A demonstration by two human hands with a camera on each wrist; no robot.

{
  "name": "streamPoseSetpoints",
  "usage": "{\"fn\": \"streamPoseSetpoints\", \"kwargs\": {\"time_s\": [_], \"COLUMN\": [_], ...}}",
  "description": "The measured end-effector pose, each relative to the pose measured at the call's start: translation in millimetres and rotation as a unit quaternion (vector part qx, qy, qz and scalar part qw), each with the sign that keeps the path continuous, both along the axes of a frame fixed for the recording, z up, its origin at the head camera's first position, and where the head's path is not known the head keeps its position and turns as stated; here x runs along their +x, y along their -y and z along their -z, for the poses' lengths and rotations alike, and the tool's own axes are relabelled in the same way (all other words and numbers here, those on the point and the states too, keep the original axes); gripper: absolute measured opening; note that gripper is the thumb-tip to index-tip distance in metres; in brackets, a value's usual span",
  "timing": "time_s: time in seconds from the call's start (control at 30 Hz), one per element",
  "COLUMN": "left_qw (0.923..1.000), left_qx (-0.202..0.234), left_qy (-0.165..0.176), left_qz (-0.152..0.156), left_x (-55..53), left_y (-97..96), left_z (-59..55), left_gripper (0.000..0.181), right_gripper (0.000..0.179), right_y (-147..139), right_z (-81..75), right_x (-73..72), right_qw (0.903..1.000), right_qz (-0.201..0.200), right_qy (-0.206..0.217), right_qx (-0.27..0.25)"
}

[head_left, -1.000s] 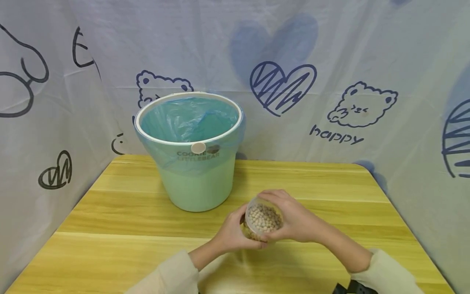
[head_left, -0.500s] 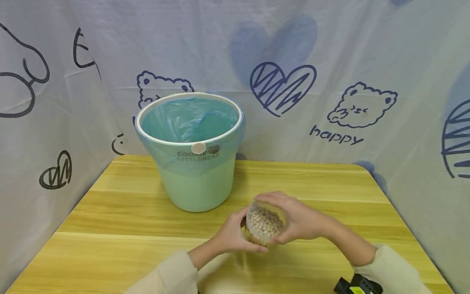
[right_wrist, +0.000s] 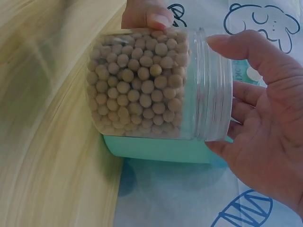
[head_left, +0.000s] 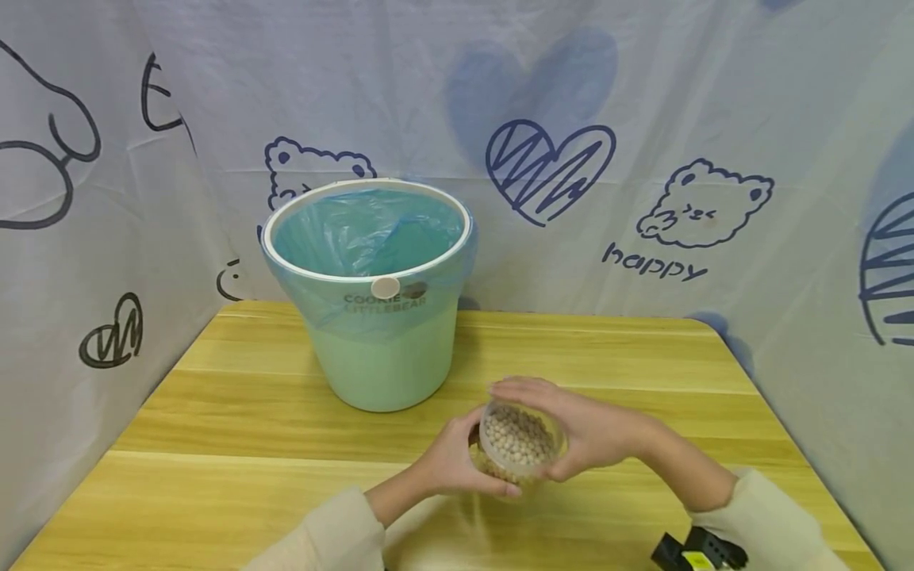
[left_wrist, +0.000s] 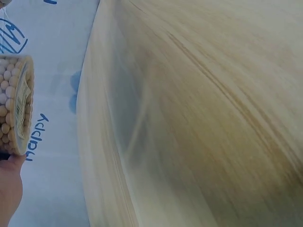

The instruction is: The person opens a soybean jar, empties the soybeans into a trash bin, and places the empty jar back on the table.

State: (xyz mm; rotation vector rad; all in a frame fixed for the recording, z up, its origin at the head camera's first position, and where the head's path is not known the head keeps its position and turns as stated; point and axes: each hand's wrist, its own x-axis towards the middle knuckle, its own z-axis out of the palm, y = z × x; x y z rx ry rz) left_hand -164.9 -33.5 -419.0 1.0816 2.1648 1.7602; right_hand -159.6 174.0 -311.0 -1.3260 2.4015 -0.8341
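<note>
- Clear jar [right_wrist: 156, 94], held up in both hands above the table [head_left: 236, 507], slightly right of the middle; in the left wrist view its base hangs apart from the wood.
- Round beige balls [head_left: 520, 436] fill most of the jar, leaving a gap below its ribbed top; whether a lid sits there is hard to tell.
- A printed label [left_wrist: 21, 101] shows at the base.
- The left hand [head_left: 453, 456] wraps the jar's lower body from the left, thumb on the near side.
- The right hand [head_left: 585, 428] curves round the ribbed top from the right, thumb and fingers on opposite sides.
- Pale sleeves [head_left: 336, 535] cover both forearms, and a black device [head_left: 700, 551] shows beside the right one.
- A mint-green bin [head_left: 389, 361] stands upright on the table, far and left of the jar, with a thin blue liner [head_left: 336, 230] folded over its edge.
- A pale curtain [head_left: 428, 95] with drawn bears and hearts hangs behind the table and along both sides.
</note>
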Motion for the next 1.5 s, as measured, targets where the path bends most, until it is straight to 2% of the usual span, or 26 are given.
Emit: {"fn": "streamPoseSetpoints", "kwargs": {"time_s": [0.07,0.13,0.3,0.43,0.57,0.7,0.87,1.0,1.17,1.27,1.5], "left_qw": [0.9999,0.9996,0.9979,0.9964,0.9946,0.9949,0.996,0.9964,0.997,0.9971,0.9948], "left_qx": [-0.002,0.0,0.004,0.004,0.005,0.011,0.012,0.012,0.018,0.014,0.011], "left_qy": [-0.003,-0.002,0.001,-0.021,-0.045,-0.036,-0.021,-0.022,-0.024,-0.02,-0.015], "left_qz": [-0.014,-0.03,-0.065,-0.082,-0.093,-0.094,-0.086,-0.082,-0.071,-0.072,-0.1], "left_x": [-0.1,-0.1,-1.0,-2.1,-2.6,-2.7,-3.2,-3.2,-2.3,-2.0,-2.1], "left_y": [-0.2,0.2,0.8,1.3,1.0,0.4,0.9,1.6,2.9,4.1,10.3], "left_z": [0.4,0.5,1.5,3.1,4.2,3.8,2.7,1.5,1.1,2.3,2.6], "left_gripper": [0.084,0.085,0.086,0.083,0.079,0.079,0.084,0.087,0.088,0.088,0.091], "right_gripper": [0.092,0.095,0.098,0.099,0.1,0.096,0.094,0.095,0.095,0.095,0.096], "right_y": [1,3,16,25,29,28,24,20,12,8,-5], "right_z": [2.6,6.4,18.6,27.1,30.8,29.4,25.9,23.3,19.3,16.7,20.8], "right_x": [1.2,3.3,9.6,14.3,15.4,14.1,11.2,8.1,5.4,4.4,3.6], "right_qw": [0.9997,0.9977,0.9803,0.9672,0.9568,0.9565,0.9626,0.9693,0.9763,0.9759,0.9688], "right_qz": [0.021,0.063,0.182,0.239,0.275,0.274,0.254,0.231,0.195,0.189,0.196], "right_qy": [-0.007,-0.02,-0.072,-0.083,-0.086,-0.088,-0.076,-0.064,-0.048,-0.053,-0.104], "right_qx": [-0.006,-0.014,-0.023,-0.029,-0.038,-0.049,-0.054,-0.055,-0.08,-0.095,-0.111]}}
